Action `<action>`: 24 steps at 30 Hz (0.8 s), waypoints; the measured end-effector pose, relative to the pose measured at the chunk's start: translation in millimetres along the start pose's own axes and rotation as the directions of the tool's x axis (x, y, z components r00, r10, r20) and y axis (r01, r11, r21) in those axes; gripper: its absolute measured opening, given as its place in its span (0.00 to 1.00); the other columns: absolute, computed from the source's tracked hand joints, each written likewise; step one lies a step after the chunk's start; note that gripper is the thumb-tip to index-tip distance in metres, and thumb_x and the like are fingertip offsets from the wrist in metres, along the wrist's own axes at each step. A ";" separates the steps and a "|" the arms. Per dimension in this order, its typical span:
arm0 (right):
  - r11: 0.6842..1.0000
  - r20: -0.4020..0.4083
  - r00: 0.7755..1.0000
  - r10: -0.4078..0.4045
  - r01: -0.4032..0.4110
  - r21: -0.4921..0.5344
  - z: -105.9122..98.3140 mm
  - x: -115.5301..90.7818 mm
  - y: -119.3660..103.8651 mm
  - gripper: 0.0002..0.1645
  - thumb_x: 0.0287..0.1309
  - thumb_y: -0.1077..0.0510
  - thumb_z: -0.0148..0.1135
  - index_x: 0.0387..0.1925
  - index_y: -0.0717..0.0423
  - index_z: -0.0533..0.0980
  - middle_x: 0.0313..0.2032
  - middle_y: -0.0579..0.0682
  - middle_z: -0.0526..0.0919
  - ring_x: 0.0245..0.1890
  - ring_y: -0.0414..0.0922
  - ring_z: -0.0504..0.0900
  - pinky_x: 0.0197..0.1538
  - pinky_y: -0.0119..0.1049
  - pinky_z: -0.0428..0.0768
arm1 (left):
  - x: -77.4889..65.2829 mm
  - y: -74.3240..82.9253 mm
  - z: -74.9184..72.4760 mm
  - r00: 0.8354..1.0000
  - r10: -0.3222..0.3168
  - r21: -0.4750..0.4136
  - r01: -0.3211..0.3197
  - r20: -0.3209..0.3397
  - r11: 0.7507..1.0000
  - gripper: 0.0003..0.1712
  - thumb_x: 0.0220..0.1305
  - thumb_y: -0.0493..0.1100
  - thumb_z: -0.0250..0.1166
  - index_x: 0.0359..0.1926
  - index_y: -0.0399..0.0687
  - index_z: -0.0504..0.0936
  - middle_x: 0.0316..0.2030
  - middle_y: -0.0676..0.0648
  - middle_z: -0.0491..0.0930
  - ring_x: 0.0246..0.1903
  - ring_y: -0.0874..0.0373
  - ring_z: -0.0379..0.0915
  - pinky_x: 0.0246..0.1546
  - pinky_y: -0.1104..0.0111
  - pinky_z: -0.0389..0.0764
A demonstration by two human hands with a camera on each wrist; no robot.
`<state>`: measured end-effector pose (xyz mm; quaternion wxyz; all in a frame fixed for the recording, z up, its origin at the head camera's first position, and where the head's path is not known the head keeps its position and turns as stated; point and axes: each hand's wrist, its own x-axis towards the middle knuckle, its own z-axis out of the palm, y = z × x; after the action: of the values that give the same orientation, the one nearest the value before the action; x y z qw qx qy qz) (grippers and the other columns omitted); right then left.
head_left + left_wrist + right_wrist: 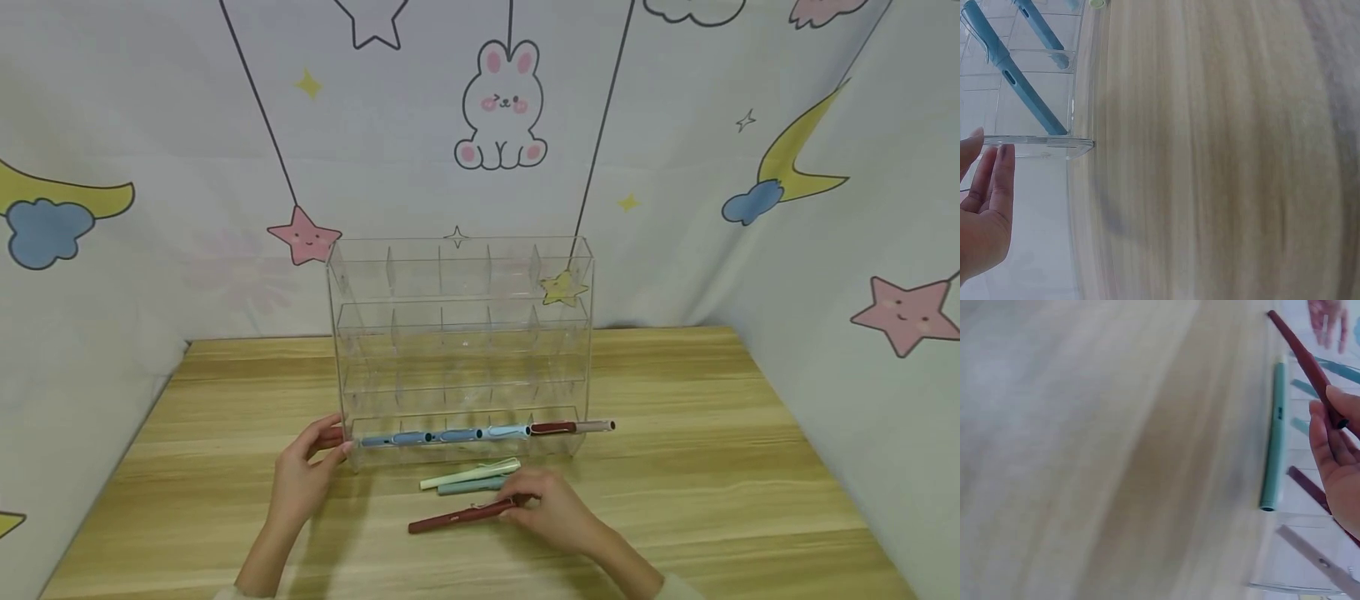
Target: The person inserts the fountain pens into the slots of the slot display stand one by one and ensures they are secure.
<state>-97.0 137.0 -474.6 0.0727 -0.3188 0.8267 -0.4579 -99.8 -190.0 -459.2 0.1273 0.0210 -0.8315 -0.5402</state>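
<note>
My left hand (300, 475) pinches the lower left side wall of a clear acrylic rack (465, 329); the left wrist view shows the thumb and fingers (1002, 184) on either side of the panel's edge. With thumb and fingertips, my right hand (555, 510) holds a dark red pen (459, 517) by one end, in front of the rack. Behind it a pale green pen (472, 474) and a teal pen (471, 487) lie on the table. The rack's bottom row carries blue pens (411, 438), a light blue pen (506, 432), another dark red pen (552, 428) and a pinkish-beige pen (594, 426).
The rack's upper tiers, split by clear dividers, hold no pens. It stands on a wood-grain table (712, 467). A white curtain (405, 167) printed with a bunny and stars hangs behind, with similar cloth on both sides.
</note>
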 end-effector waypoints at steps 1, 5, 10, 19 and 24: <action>1.000 -0.003 1.000 -0.009 0.009 0.014 -1.9 0.4 -2.4 0.07 0.50 0.63 0.66 0.34 0.55 0.81 0.35 0.45 0.81 0.32 0.34 0.75 0.35 0.29 0.77 | 0.1 -0.1 -0.1 1.000 -0.002 0.001 0.002 0.000 1.000 0.21 0.57 0.32 0.63 0.53 0.36 0.74 0.41 0.38 0.78 0.36 0.76 0.70 0.33 0.81 0.75; 0.996 -0.028 0.996 -0.085 0.086 0.037 -12.7 3.3 -14.1 0.07 0.52 0.60 0.66 0.35 0.55 0.81 0.34 0.46 0.81 0.30 0.34 0.74 0.30 0.28 0.76 | 0.7 -1.1 -0.3 1.000 0.006 0.000 -0.006 0.004 1.000 0.21 0.57 0.32 0.64 0.53 0.36 0.74 0.41 0.38 0.78 0.36 0.76 0.70 0.33 0.81 0.75; 0.981 -0.081 0.980 -0.183 0.188 0.051 -32.7 13.7 -35.9 0.09 0.52 0.60 0.65 0.37 0.55 0.80 0.36 0.49 0.81 0.33 0.38 0.75 0.29 0.31 0.76 | 1.3 -2.7 -1.1 0.999 0.043 -0.001 -0.043 0.012 0.999 0.21 0.56 0.30 0.63 0.53 0.34 0.74 0.40 0.38 0.78 0.36 0.75 0.70 0.33 0.80 0.76; 0.992 -0.217 0.968 -0.123 0.119 -0.031 -62.3 50.0 -70.0 0.09 0.49 0.64 0.67 0.36 0.58 0.81 0.37 0.50 0.80 0.31 0.40 0.75 0.31 0.32 0.77 | 3.5 -4.6 -2.1 0.998 0.065 -0.007 -0.065 0.016 0.998 0.21 0.57 0.32 0.63 0.53 0.35 0.74 0.41 0.37 0.78 0.37 0.75 0.70 0.32 0.79 0.76; 0.989 -0.276 0.958 -0.080 0.043 -0.138 -65.2 72.5 -81.5 0.10 0.49 0.61 0.68 0.36 0.55 0.82 0.37 0.46 0.80 0.29 0.38 0.73 0.30 0.30 0.75 | 5.0 -6.4 -1.9 0.998 0.060 -0.010 -0.060 0.019 0.998 0.21 0.57 0.33 0.63 0.53 0.36 0.74 0.41 0.38 0.78 0.37 0.74 0.71 0.32 0.79 0.76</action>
<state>-143.4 109.6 -359.5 -0.0805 -0.2803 0.8466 -0.4453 -104.9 -195.2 -463.3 0.1358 -0.0099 -0.8304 -0.5403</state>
